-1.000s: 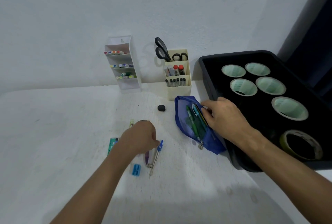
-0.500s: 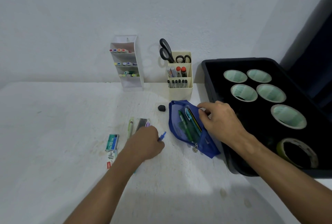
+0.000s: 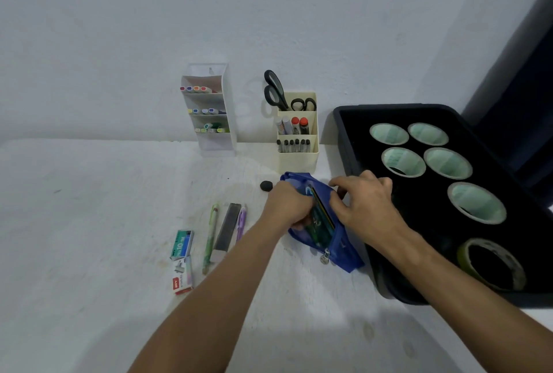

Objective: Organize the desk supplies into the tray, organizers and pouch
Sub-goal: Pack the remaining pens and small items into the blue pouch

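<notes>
Both hands (image 3: 366, 208) hold the unzipped blue mesh pouch (image 3: 344, 256).

The pouch (image 3: 344, 256) is seen to be made of thin blue cloth, partly see-through like mesh, with a small metal zip pull. The tray (image 3: 356, 139) is formed of black plastic with a dull sheen on its rim. The tape rolls (image 3: 402, 161) are wound on pale cardboard-like cores. The cream organizer (image 3: 297, 160) is moulded in matt plastic, and the white organizer (image 3: 230, 109) in smooth, slightly translucent plastic. The scissors (image 3: 273, 89) are fitted with glossy black plastic handles. The staple boxes (image 3: 182, 244) are made of printed card. The desk (image 3: 89, 223) is finished in matt white, faintly rough and scuffed.
</notes>
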### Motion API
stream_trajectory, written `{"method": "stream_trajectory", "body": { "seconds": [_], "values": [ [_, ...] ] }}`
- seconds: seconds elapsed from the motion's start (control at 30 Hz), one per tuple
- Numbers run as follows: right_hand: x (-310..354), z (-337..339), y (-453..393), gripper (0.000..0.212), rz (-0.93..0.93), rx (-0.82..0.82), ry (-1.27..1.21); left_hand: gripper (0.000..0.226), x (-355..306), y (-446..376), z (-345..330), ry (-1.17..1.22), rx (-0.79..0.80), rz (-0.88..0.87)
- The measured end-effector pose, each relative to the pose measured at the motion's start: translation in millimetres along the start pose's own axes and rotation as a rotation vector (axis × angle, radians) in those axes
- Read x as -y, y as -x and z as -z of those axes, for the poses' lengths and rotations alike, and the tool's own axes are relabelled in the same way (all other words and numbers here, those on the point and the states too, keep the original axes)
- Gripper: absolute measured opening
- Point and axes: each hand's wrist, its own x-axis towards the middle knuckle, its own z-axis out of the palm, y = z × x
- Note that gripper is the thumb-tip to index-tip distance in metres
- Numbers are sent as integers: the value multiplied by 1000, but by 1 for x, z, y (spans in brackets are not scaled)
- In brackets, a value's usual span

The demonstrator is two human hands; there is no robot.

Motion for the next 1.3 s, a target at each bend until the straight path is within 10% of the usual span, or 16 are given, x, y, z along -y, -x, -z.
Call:
{"method": "stream_trajectory", "body": {
  "seconds": [0.53, 0.8, 1.07, 1.3],
  "values": [
    [-2, -2, -1, 30, 19, 4, 16, 21, 25, 17, 13, -387, -366, -215],
    [-1, -2, 0, 31, 20, 6, 42, 33, 39, 17, 17, -410, -85, -44],
    [-2, -1, 0, 31, 35, 27, 31, 30, 15, 21, 17, -203, -79, -253],
    [-3, -4, 0, 27, 48, 25, 13, 15, 60, 16, 47, -623, -264, -68]
  ]
}}
